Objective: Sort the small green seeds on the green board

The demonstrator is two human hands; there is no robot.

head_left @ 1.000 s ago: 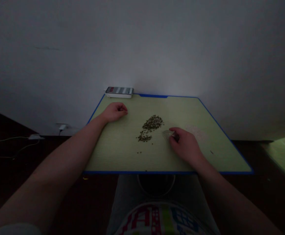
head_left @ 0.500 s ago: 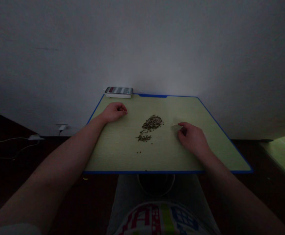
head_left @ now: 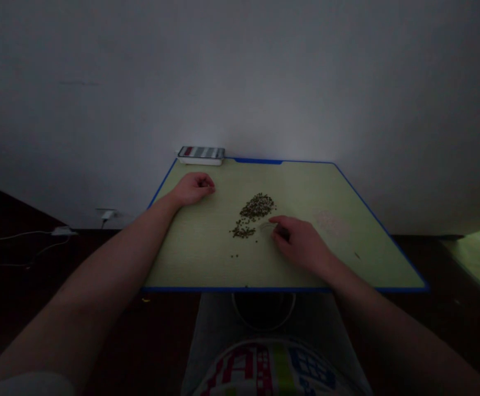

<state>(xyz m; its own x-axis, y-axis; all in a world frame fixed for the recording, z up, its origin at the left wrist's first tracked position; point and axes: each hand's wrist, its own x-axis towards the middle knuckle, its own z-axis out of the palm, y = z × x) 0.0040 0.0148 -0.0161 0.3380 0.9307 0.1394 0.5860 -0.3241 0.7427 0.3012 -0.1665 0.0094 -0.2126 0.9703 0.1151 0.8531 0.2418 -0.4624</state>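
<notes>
A heap of small dark brown grains (head_left: 258,205), like seeds or beans, lies mid-table, with a smaller cluster (head_left: 243,232) trailing off nearer to me. Between thumb and fingers, my right hand (head_left: 301,242) pinches a thin see-through piece (head_left: 266,226), perhaps clear plastic; its exact kind is unclear. That piece's tip is just right of the smaller cluster. My left hand (head_left: 194,188) rests on the table left of the heap, fingers curled in and thumb near them; whether anything is inside is hidden. Pale small grains (head_left: 332,223) are spread to the right of my right hand.
The yellow-green tabletop (head_left: 190,247) has a blue edge and stands against a wall. A phone (head_left: 202,152) lies on a white box (head_left: 200,161) at the back left corner. Below the front edge, a dark round container (head_left: 263,311) sits between my legs.
My right hand has moved left with the see-through piece, close to the dark grains. This uncovers the pale grains on the right. My left hand stays in place.
</notes>
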